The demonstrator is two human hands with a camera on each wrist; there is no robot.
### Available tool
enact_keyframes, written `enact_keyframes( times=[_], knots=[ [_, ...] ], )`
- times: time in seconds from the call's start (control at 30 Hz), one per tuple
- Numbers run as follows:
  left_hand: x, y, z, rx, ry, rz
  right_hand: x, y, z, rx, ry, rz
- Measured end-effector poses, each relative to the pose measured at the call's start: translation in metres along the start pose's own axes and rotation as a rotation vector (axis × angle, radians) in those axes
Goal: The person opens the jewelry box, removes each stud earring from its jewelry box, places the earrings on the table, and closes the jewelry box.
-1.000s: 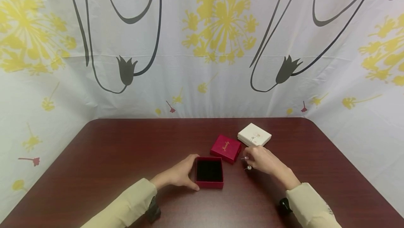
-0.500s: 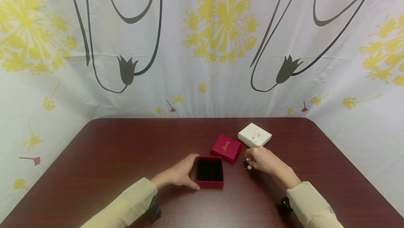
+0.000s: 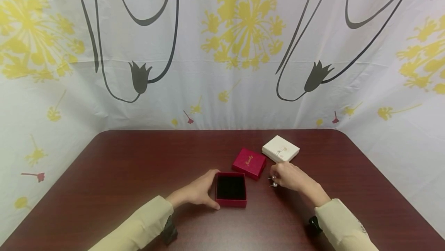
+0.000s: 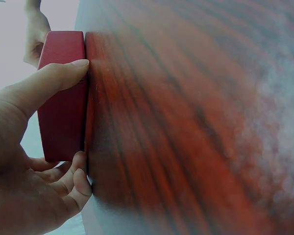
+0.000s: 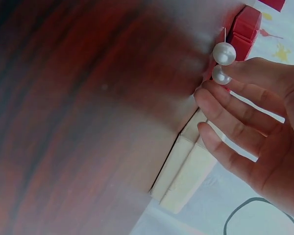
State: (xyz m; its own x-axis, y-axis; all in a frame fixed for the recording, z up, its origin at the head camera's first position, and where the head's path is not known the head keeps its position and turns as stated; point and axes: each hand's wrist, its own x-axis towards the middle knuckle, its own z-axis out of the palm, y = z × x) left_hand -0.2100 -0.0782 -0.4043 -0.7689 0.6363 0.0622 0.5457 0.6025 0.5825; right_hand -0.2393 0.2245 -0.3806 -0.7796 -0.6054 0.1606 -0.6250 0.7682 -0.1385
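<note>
One round, white, pearl-like bead on a thin pin (image 3: 274, 178) has come slightly nearer the person over the last second, carried by the right hand (image 3: 290, 175), and now appears just beside a second white bead with its own pin (image 3: 275, 184), which has kept its place. The right hand's grip looks like a thumb-and-finger pinch on the first bead; whether it also touches the second, I cannot tell. The left hand (image 3: 194, 193) has not shifted: its grip spans the left side of an open, square red box (image 3: 231, 203) with a black lining (image 3: 231, 187), thumb at the near corner, holding it on the dark reddish-brown bench (image 3: 167, 154). A square crimson piece with gold lettering (image 3: 249, 163) and a cream-white rectangular box (image 3: 281, 149) beyond the beads have likewise stayed put. For the work in hand, this suggests the fine handling falls to the right hand while the left merely steadies; both beads are outside the red box, to its right.
</note>
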Motion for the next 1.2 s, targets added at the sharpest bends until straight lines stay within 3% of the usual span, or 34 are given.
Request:
enact_keyframes(
  times=[1.2],
  knots=[
    [0.0004, -0.0007, 0.0007, -0.011, -0.011, -0.010, 0.0014, 0.0007, 0.0012, -0.020, -0.032, 0.000]
  ],
)
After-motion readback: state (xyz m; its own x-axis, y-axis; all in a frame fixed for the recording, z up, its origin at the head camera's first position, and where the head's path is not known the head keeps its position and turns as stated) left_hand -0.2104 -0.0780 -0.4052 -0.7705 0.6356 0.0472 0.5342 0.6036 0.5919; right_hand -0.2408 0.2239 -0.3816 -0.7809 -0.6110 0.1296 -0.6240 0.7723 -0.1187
